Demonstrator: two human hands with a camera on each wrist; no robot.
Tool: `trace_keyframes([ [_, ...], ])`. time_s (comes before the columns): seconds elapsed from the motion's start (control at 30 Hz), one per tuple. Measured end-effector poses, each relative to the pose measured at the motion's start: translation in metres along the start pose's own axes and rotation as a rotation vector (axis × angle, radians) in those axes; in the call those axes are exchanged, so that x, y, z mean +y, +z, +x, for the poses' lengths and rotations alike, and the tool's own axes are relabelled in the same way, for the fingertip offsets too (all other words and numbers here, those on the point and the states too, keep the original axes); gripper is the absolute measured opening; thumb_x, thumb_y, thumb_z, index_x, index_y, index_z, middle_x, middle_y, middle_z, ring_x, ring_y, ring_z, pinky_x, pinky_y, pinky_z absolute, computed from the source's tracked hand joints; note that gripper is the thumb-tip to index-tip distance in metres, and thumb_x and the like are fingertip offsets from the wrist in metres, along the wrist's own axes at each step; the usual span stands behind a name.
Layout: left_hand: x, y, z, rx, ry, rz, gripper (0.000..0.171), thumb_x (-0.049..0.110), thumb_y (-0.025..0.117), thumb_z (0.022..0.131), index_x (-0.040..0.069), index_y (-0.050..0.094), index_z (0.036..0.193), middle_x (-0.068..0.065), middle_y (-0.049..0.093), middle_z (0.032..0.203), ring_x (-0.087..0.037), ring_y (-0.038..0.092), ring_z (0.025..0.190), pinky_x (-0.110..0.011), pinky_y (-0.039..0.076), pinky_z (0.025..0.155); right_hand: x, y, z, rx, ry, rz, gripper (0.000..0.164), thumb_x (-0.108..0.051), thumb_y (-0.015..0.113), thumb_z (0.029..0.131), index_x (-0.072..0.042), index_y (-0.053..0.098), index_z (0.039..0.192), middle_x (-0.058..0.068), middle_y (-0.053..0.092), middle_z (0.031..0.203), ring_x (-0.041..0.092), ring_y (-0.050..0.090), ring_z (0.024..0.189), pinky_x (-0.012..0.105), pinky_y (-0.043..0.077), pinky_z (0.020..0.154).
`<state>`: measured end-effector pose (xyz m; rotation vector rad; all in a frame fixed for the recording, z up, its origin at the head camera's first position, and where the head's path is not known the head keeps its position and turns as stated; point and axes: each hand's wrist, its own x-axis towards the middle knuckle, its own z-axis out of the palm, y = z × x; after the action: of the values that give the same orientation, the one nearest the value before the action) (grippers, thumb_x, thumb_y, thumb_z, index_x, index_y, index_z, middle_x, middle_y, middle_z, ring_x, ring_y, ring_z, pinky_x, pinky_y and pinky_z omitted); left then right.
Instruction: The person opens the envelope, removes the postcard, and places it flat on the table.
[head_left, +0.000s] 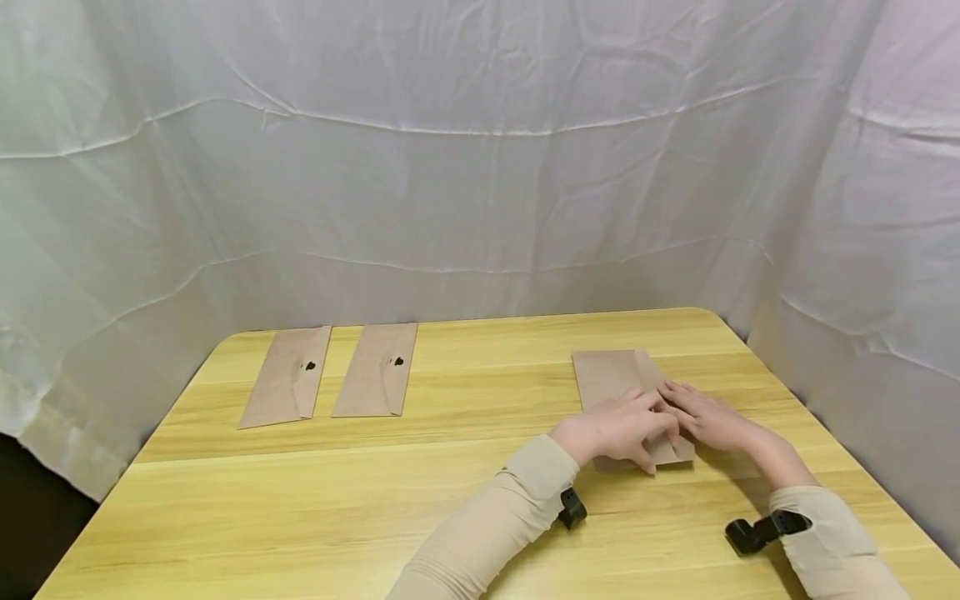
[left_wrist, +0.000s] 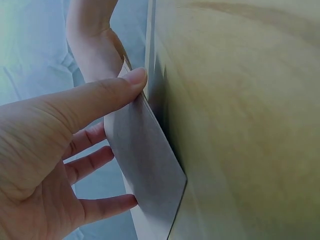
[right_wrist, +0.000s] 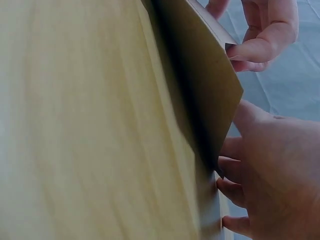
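A light brown paper envelope (head_left: 606,371) lies towards the right side of the wooden table, under both hands. My left hand (head_left: 621,425) reaches over it with bent fingers; in the left wrist view its thumb and fingertips grip the envelope (left_wrist: 145,155) near an edge. My right hand (head_left: 712,421) rests at the envelope's right side, its fingers fairly straight and against the paper. From the right wrist view, a pointed paper flap (right_wrist: 217,85) stands up off the table beside both hands. The hands hide part of the envelope's front.
Two similar envelopes, a left one (head_left: 281,383) and a right one (head_left: 371,379), lie side by side at the table's far left, each with a dark mark on its flap. White cloth (head_left: 480,200) hangs behind and beside the table (head_left: 315,517).
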<state>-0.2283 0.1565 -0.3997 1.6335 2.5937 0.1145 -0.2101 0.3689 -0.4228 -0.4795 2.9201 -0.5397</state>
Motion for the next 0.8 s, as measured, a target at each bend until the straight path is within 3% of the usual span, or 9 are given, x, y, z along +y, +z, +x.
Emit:
trace_keyframes([
  [0.13, -0.0001, -0.0003, -0.0002, -0.006, -0.006, 0.003, 0.045, 0.052, 0.074, 0.078, 0.039, 0.055, 0.117, 0.015, 0.040, 0.128, -0.005, 0.036, 0.113, -0.012, 0.040, 0.082, 0.0013, 0.0002, 0.0005, -0.006, 0.005, 0.007, 0.061, -0.034, 0.046, 0.103, 0.009, 0.035, 0.145, 0.037, 0.028, 0.150, 0.061, 0.024, 0.135, 0.073, 0.024, 0.105],
  [0.4, 0.0030, -0.0025, -0.0012, -0.015, -0.004, 0.041, 0.046, 0.051, 0.075, 0.078, 0.038, 0.056, 0.118, 0.014, 0.040, 0.129, -0.005, 0.038, 0.119, -0.014, 0.040, 0.092, 0.0049, 0.0037, 0.0001, 0.022, -0.042, -0.099, 0.082, -0.043, 0.066, 0.089, 0.012, 0.037, 0.143, 0.038, 0.031, 0.148, 0.061, 0.031, 0.132, 0.072, 0.032, 0.102],
  [0.8, 0.0060, -0.0012, 0.0001, -0.045, -0.048, 0.031, 0.045, 0.051, 0.074, 0.078, 0.041, 0.056, 0.117, 0.018, 0.039, 0.131, -0.003, 0.034, 0.122, -0.016, 0.039, 0.090, -0.0027, 0.0038, 0.0005, 0.012, 0.040, -0.091, 0.081, -0.043, 0.063, 0.091, 0.008, 0.033, 0.147, 0.034, 0.030, 0.151, 0.056, 0.030, 0.137, 0.073, 0.031, 0.102],
])
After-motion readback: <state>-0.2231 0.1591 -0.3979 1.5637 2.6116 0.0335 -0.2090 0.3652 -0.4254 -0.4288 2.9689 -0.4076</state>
